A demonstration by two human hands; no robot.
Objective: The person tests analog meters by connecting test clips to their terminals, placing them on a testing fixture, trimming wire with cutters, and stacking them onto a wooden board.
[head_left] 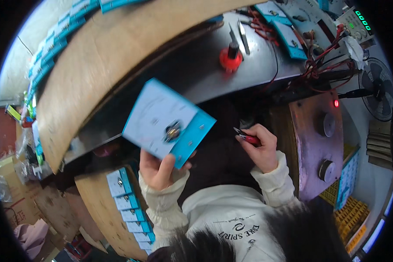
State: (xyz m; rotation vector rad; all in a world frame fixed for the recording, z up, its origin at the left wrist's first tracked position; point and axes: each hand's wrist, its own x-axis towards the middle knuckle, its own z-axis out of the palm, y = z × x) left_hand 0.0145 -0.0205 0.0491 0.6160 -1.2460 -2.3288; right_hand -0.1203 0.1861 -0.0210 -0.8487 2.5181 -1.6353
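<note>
While flat and angular, white-blue panel point(148, 118) in gripping left hand point(159, 171), slim red tool point(250, 139) in closed right hand point(263, 147).

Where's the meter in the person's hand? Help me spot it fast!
Find the metal table, upper middle. In front of its edge, the left hand holds a teal-and-white meter. Unlike the similar meters on the wooden board, lower left, this one is hand-held.
</note>
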